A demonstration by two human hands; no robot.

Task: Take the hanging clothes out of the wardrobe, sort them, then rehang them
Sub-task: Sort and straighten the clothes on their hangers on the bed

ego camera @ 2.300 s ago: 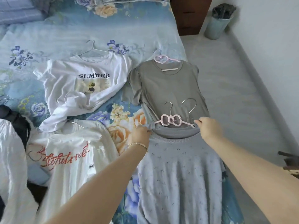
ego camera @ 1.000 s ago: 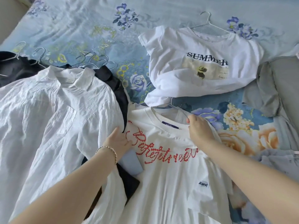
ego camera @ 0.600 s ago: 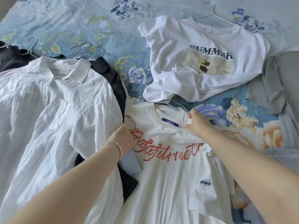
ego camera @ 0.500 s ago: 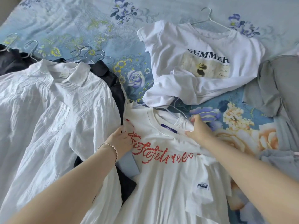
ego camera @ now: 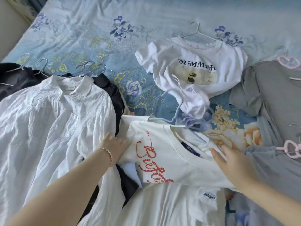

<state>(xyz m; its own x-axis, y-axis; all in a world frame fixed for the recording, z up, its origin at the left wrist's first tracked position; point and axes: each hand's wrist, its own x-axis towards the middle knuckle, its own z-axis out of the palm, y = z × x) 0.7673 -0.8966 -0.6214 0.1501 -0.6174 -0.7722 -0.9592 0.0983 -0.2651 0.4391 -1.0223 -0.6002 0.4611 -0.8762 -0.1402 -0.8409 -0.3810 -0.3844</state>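
A white T-shirt with red bead lettering (ego camera: pixel 162 160) lies on the bed in front of me, bunched into a fold across the chest, so the lettering is partly hidden. A pale blue hanger (ego camera: pixel 175 119) sticks out of its neck. My left hand (ego camera: pixel 116 147), with a bracelet on the wrist, touches the shirt's left shoulder with its fingers stretched out. My right hand (ego camera: pixel 228 162) rests flat on the right shoulder beside the collar, fingers spread. Neither hand grips anything.
A white collared shirt (ego camera: pixel 53 115) lies at left over black garments (ego camera: pixel 114 93), with wire hangers (ego camera: pixel 91 67) behind. A white SUMMER tee (ego camera: pixel 195 70) lies beyond. A grey tee (ego camera: pixel 268 88) and a grey-blue knit top (ego camera: pixel 268 168) on pink hangers (ego camera: pixel 291 148) lie at right on the floral bedsheet (ego camera: pixel 97 30).
Both hands have let go of the lettered shirt's shoulders and now lie open on it. The shirt's upper part has slid toward me into a fold, leaving the blue hanger exposed.
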